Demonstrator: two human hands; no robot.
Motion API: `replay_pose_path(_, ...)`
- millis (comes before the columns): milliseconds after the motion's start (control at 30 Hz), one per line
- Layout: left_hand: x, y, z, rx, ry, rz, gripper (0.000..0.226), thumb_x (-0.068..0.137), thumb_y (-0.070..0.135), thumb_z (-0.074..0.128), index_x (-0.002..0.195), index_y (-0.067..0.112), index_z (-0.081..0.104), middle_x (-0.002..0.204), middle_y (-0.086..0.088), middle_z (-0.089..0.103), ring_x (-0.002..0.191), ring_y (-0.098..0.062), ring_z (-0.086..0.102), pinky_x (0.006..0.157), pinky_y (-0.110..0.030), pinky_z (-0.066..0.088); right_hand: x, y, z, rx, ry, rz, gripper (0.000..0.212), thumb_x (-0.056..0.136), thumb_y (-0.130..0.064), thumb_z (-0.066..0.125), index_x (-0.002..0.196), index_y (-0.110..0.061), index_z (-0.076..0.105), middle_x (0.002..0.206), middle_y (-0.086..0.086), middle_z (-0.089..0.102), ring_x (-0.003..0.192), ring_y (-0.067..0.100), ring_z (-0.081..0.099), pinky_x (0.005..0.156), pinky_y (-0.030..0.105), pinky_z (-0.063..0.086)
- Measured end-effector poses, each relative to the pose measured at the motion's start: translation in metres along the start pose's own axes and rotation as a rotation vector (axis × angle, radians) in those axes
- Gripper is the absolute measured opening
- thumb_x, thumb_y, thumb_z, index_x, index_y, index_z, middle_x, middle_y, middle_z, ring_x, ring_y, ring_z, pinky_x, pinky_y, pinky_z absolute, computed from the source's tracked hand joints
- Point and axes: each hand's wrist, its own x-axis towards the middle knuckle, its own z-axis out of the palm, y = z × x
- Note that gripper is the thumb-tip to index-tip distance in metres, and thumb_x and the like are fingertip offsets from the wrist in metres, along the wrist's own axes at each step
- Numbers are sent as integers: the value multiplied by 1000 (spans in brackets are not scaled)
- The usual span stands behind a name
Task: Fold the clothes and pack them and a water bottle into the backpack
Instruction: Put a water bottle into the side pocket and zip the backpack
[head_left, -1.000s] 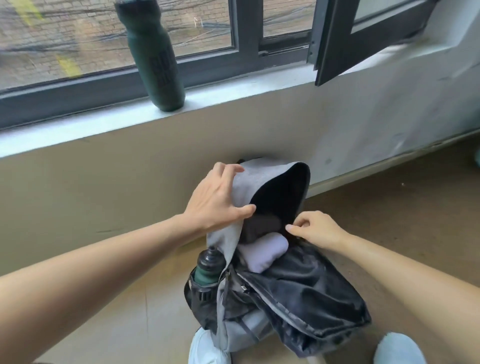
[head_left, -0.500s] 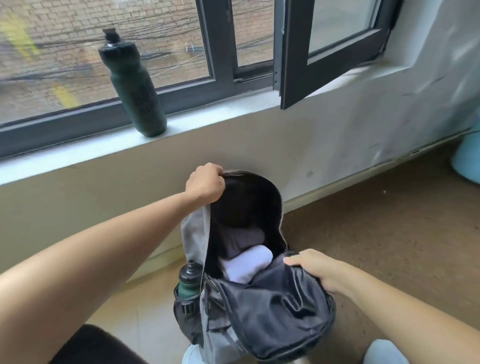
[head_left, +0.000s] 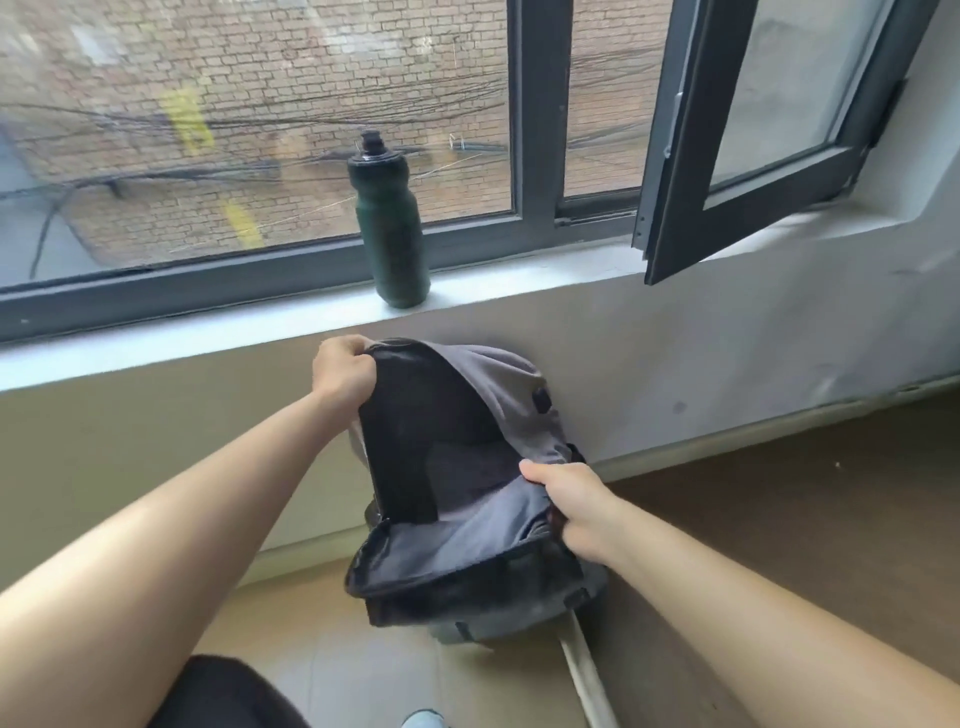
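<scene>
Backpack (head_left: 467, 545) mouth spread.
My left grip (head_left: 345, 366) clenches the rim, right grip (head_left: 576, 506) the front flap, to hold it wide for packing.

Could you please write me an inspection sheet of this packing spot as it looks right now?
Surface: tiled floor beneath the backpack, next to the wall.
Job's things: grey backpack held open, dark inside; clothes cannot be made out; green water bottle upright on the windowsill, not packed.
Clutter: white strip on the floor beside the backpack.
Hands: left hand grips the backpack's top rim; right hand grips its front flap's edge.
Cables: wires outside the window only.
Surroundings: open window pane; brick wall outside.
</scene>
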Motion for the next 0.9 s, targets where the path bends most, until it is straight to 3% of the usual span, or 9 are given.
replay_pose_path(133, -20, 5, 5, 71, -137, 68, 27, 87, 4, 53, 86, 25, 69, 89, -1, 69, 91, -24, 64, 79, -31, 50, 16, -12, 7, -123, -29, 35, 54, 89, -35, 75, 126, 2, 61, 111, 25, 71, 81, 27, 63, 82, 41, 58)
replay_pose_path(233, -34, 13, 15, 139, -275, 162, 28, 82, 9, 61, 101, 29, 69, 97, 2, 70, 96, -21, 67, 88, -35, 57, 23, -29, 2, -550, 12, -31, 31, 89, -41, 69, 89, -11, 60, 73, 6, 58, 56, 20, 52, 56, 26, 43)
replay_pose_path(333, -41, 15, 21, 193, -341, 220, 31, 78, 10, 61, 98, 32, 72, 94, 6, 72, 95, -19, 70, 88, -34, 58, 24, -68, 4, -1049, 218, -230, 29, 86, -38, 61, 75, -12, 57, 80, 6, 62, 77, 31, 64, 66, 28, 45)
replay_pose_path(500, -38, 9, 23, 274, -327, 264, 25, 79, 17, 60, 95, 28, 75, 92, 7, 75, 92, -19, 68, 80, -32, 56, 2, -166, 57, -703, 429, -709, 25, 83, -26, 64, 63, -10, 66, 62, 2, 62, 65, 23, 57, 55, 25, 37)
replay_pose_path(600, -35, 2, 23, 292, -324, 288, 25, 77, 19, 59, 95, 28, 75, 88, 9, 73, 92, -18, 67, 79, -33, 56, 2, -212, 101, -580, 254, -888, 26, 80, -38, 76, 94, -19, 65, 92, -2, 68, 90, 20, 62, 73, 30, 48)
replay_pose_path(667, -32, -3, 23, 293, -323, 313, 26, 75, 21, 57, 94, 30, 74, 87, 11, 72, 92, -17, 65, 79, -33, 55, 15, -233, 128, -596, 104, -861, 74, 72, -51, 82, 132, -20, 52, 128, 0, 60, 119, 21, 55, 99, 38, 47)
replay_pose_path(733, -30, -6, 23, 294, -318, 332, 26, 74, 22, 55, 92, 30, 72, 86, 12, 71, 92, -17, 63, 78, -33, 54, 29, -246, 149, -585, 18, -801, 104, 60, -62, 84, 146, -25, 37, 143, -1, 51, 134, 26, 44, 111, 47, 41)
replay_pose_path(800, -28, -7, 25, 295, -313, 350, 27, 73, 21, 53, 92, 27, 71, 85, 11, 71, 90, -17, 63, 77, -34, 55, 42, -254, 161, -543, -58, -763, 101, 48, -68, 83, 135, -37, 41, 136, -6, 56, 132, 26, 48, 110, 50, 43)
replay_pose_path(900, -29, -7, 27, 320, -304, 395, 30, 73, 21, 53, 95, 26, 72, 79, 13, 66, 89, -16, 59, 76, -33, 53, 53, -262, 166, -446, -179, -739, 81, 51, -54, 90, 119, -40, 49, 123, -8, 63, 121, 23, 58, 108, 51, 46)
